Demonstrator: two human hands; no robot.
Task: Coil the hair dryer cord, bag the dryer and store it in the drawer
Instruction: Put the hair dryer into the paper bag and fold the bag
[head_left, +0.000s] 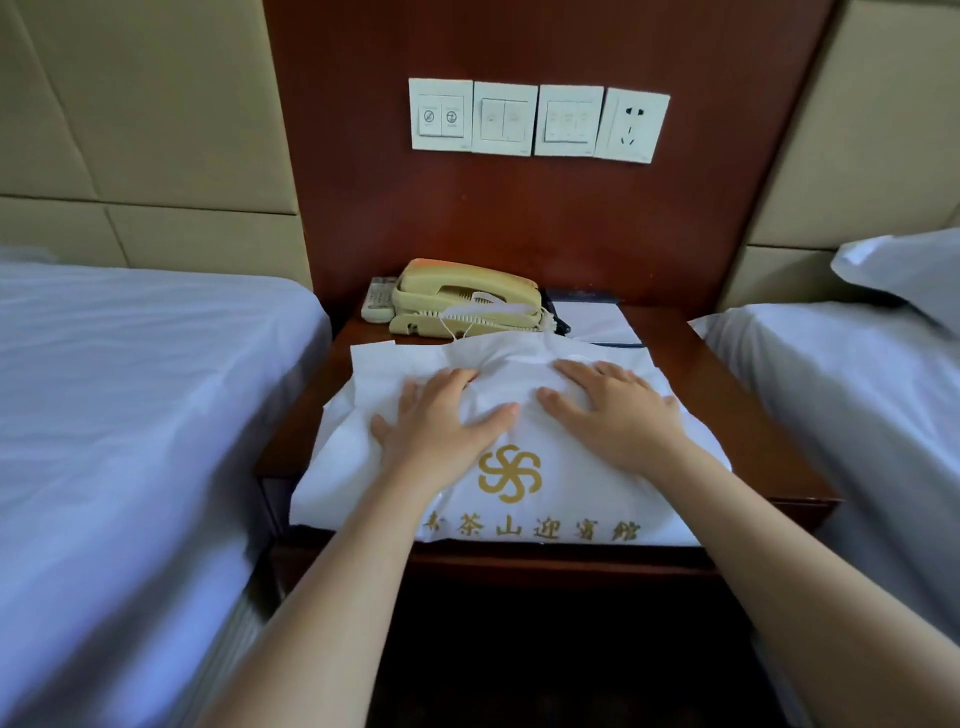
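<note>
Head view, left to right: a bed (130, 415) with a white sheet fills the left side, and beside it stands a dark wooden nightstand (727, 405). On the nightstand lies a white bag (519, 499) with a gold emblem and gold characters, its mouth bunched toward the back. The left hand (441, 421) lies flat on the bag, fingers spread and grasping nothing. The right hand (618, 415) lies flat just beside it, likewise spread and empty. The bag bulges under both palms; the dryer itself cannot be seen. Behind the bag sit a remote (379, 301), a cream phone (462, 299) and a notepad (597, 317). Above, on the wood panel, hangs a row of switches (506, 118) ending in a socket (632, 126). A second bed (857, 415) with a pillow (904, 275) lies at the right.
</note>
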